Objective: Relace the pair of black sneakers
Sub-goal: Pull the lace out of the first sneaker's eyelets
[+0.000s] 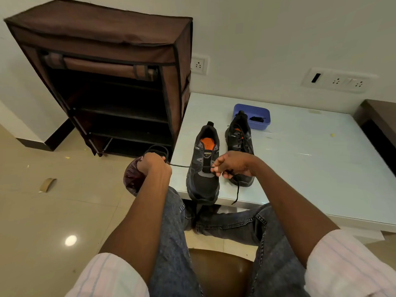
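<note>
On the glossy pale worktop (310, 168), near edge: unlaced black mesh sneaker (203, 168), orange insole showing. Beside it, laced second sneaker (240, 144); behind, blue plastic tub (260, 123). Thin black lace (188, 166) stretched taut, left hand (153, 165) gripping looped end, right hand (231, 165) pinching other.

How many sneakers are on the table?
2: the unlaced sneaker stands near the table's front edge; the laced sneaker sits just right of it, before the blue tub.
</note>
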`<state>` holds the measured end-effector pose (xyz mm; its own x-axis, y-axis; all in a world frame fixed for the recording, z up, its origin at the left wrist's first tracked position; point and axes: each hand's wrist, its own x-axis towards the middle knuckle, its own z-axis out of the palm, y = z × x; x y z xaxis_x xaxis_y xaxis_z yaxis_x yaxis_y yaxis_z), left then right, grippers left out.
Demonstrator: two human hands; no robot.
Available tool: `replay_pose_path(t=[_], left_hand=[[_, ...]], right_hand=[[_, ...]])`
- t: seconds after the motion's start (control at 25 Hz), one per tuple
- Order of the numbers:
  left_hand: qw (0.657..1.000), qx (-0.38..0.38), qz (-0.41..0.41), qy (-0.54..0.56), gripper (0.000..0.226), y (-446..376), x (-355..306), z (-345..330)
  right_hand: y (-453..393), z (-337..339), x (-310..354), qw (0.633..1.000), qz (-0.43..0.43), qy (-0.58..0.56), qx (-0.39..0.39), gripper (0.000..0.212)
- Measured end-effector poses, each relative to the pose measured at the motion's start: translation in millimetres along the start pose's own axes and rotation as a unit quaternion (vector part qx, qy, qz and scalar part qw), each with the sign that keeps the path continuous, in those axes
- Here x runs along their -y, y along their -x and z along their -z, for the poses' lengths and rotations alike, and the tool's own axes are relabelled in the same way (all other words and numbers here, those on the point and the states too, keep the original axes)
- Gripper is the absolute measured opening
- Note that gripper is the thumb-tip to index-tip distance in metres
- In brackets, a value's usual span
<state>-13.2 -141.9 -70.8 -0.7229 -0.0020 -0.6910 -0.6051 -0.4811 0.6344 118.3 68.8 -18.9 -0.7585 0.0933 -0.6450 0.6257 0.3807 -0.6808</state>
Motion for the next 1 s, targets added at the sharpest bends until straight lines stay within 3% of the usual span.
replay_pose_path(t=[0.12,0.2,0.32,0.4,0.44,0.52,0.68,0.84,1.0], left_hand=[[0.998,-0.011,-0.01,-0.067,0.02,8,5,-10],[0.986,0.082,0.015,-0.142,0.009,21,11,-21],[0.913,0.297,0.039,-0.276,0.011,42,21,-28],[0.869,0.364,0.023,-0.335,0.017,46,26,-27],[0.862,0.368,0.01,-0.349,0.019,45,27,-26],[0.876,0.329,-0.022,-0.351,0.018,41,29,-25],[0.909,0.262,-0.066,-0.319,0.006,34,19,-21],[0.903,0.183,-0.123,-0.368,0.01,17,-15,-7],[0.872,0.081,-0.22,-0.43,0.012,-4,-66,-3]], right_hand=[[2,17,2,0.985,-0.093,0.015,-0.144,0.014],[0,17,13,0.967,-0.088,-0.075,-0.227,0.02],[3,1,45,0.956,-0.009,-0.223,-0.192,0.013],[6,-12,66,0.963,0.005,-0.213,-0.167,0.009],[3,-17,73,0.97,0.006,-0.19,-0.152,0.009],[-4,-27,84,0.982,0.004,-0.139,-0.13,0.008],[-16,-39,96,0.978,0.04,-0.106,-0.177,0.003],[-30,-51,106,0.969,0.109,-0.118,-0.188,0.021],[-49,-64,107,0.959,0.136,-0.138,-0.209,0.017]])
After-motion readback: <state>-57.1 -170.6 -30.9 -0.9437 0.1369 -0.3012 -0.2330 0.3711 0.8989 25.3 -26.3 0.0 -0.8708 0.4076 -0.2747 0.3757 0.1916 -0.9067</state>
